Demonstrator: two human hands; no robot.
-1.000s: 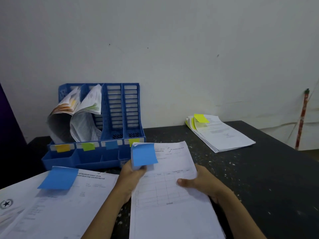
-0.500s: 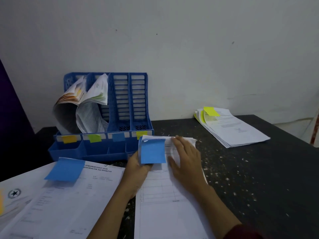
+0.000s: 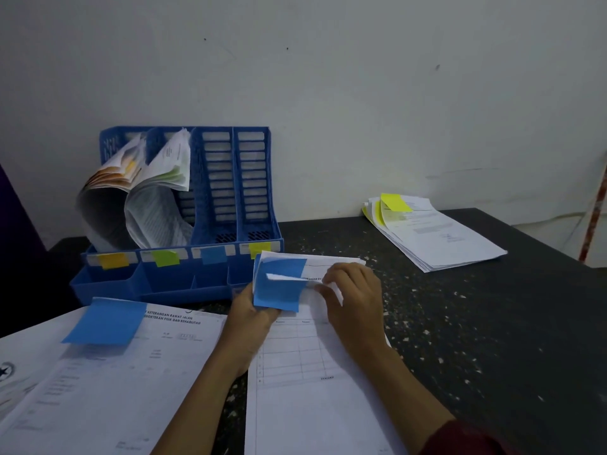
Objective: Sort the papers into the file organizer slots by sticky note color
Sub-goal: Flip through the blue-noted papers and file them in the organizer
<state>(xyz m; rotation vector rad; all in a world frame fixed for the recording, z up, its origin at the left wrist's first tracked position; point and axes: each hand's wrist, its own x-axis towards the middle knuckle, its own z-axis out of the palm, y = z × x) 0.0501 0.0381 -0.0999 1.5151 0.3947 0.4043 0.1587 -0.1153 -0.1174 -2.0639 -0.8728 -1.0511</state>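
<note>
A blue file organizer (image 3: 253, 192) stands against the wall with orange, green, blue and yellow tabs on its front. Its two left slots hold curled papers (image 3: 144, 195); the two right slots look empty. In front of me lies a stack of papers (image 3: 295, 382) carrying blue sticky notes (image 3: 279, 287) at its top left corner. My left hand (image 3: 253, 316) grips that corner with the notes. My right hand (image 3: 354, 297) pinches the top edge of a sheet and curls it back.
A second stack with a blue sticky note (image 3: 105, 320) lies at the near left. A pile with yellow notes (image 3: 433, 234) sits at the back right of the dark speckled table (image 3: 476, 323). A red pole (image 3: 594, 211) leans at the far right.
My right hand moved from the sheet's middle up to its top edge and now pinches and folds a sheet back. My left hand kept its hold on the corner.
</note>
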